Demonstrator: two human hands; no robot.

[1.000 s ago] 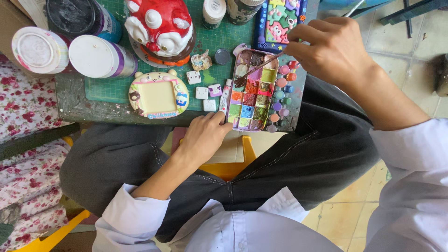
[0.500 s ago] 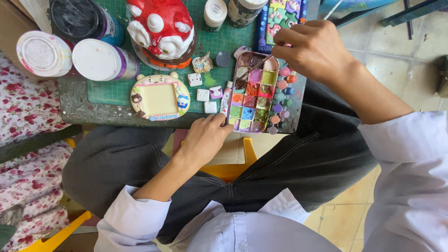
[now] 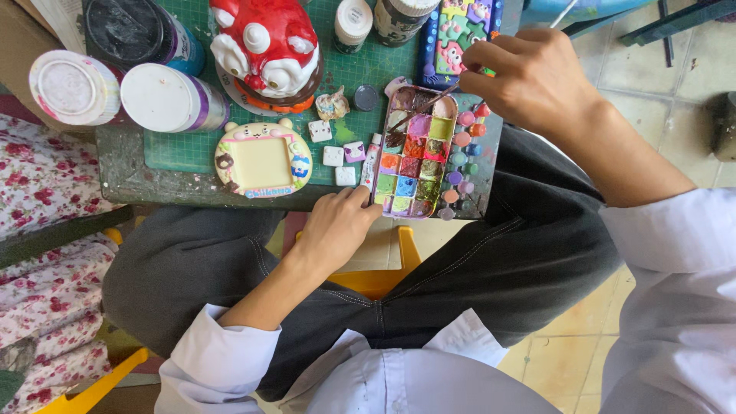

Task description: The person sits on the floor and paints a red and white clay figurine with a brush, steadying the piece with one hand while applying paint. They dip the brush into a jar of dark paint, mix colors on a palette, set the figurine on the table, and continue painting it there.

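My right hand [image 3: 529, 80] grips a thin paintbrush [image 3: 429, 103] whose tip rests in a far well of the paint palette [image 3: 414, 153]. The palette is a tray of several coloured wells at the table's near edge. My left hand [image 3: 337, 226] rests at the table edge with its fingertips against the palette's near left corner. Left of the palette lie small painted square pieces [image 3: 333, 156] and a cream plaster frame figure [image 3: 263, 159]. A red and white plaster figure [image 3: 268, 46] stands behind them on the green cutting mat [image 3: 176, 149].
Paint jars with white lids [image 3: 165, 96] and a dark lidded tub [image 3: 126, 31] stand at the far left. A blue painted plaque [image 3: 460, 31] lies beside small bottles [image 3: 353, 23]. Flowered fabric [image 3: 38, 192] is at the left. My grey-trousered knees [image 3: 529, 253] sit under the table.
My right hand has lowered toward the palette and the brush tip now sits in a far well. My left hand has moved up from my lap to the palette's corner.
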